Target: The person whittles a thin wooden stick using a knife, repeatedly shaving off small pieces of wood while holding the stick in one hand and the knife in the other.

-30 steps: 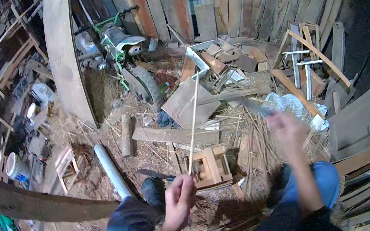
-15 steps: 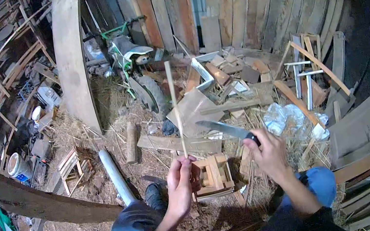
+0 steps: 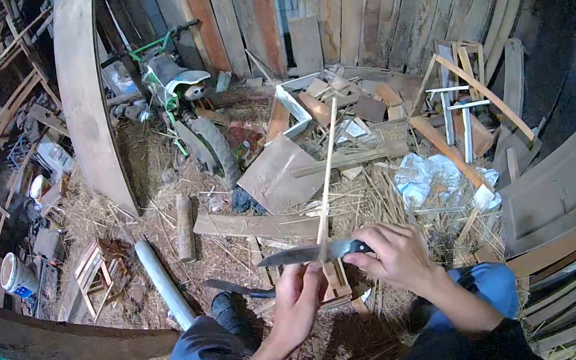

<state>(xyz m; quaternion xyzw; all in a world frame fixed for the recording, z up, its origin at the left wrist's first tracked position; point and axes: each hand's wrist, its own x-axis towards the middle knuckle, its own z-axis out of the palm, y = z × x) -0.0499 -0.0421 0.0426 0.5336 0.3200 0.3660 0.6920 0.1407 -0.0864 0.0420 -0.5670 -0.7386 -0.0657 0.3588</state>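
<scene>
A thin stick (image 3: 326,165) is gripped at its lower end by the left hand (image 3: 300,300), whose fingers are curled tight around it. The stick is held nearly upright, tilted a little to the right, so that its top end is seen against the scrap wood (image 3: 359,102) heaped by the plank wall (image 3: 350,7). A knife (image 3: 297,255) is clasped by its dark handle in the right hand (image 3: 396,257), which is closed fully around it. The blade is pointed left and laid level across the stick, just above the left hand. Whether blade and stick are touching or only very nearly so cannot be told. Both hands are held close together above the blue trousers (image 3: 204,357).

Directly beneath the hands, a small wooden frame (image 3: 339,286) is partly hidden by them. A dark boot (image 3: 231,315) is seen on the straw floor (image 3: 153,204) to the left, with a pale pipe (image 3: 157,276) lying beside it. Further out, a flat board (image 3: 250,225) and a short log (image 3: 184,229) are laid on the straw. A crumpled plastic sheet (image 3: 422,175) is seen to the right of the stick. A green bike (image 3: 180,95) is leaned near a broad upright plank (image 3: 83,100), and 1 white bucket (image 3: 12,273) is set at the far left.
</scene>
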